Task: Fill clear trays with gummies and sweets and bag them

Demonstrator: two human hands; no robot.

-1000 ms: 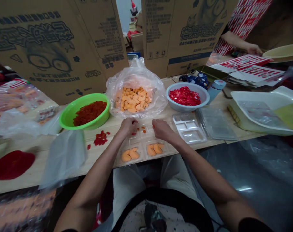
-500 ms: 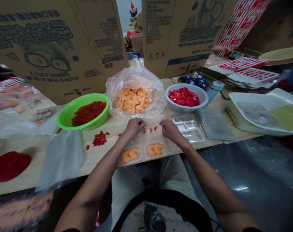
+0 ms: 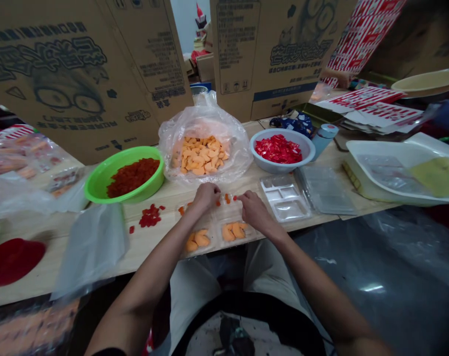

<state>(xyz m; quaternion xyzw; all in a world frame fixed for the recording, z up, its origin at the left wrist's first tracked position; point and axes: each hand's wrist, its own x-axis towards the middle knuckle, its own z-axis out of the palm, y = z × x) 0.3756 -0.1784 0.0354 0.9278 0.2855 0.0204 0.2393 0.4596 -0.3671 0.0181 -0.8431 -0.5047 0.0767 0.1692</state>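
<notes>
Since half a second ago your right hand [image 3: 251, 207] has come inward and nearer you, while your left hand [image 3: 206, 196] has held about its place. More red pieces [image 3: 227, 199] show between them than a second ago — so the far cells of the clear tray [image 3: 230, 213] seem to be filling. Your right index finger reaches one piece; your left fingers are bunched — I can't tell whether either pinches anything. Orange pieces [image 3: 234, 231] lie in the near cells.

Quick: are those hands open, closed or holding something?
Left hand: fingers bunched over the clear plastic tray; grip unclear.
Right hand: partly curled, fingertips at a red piece; hold unclear.
</notes>
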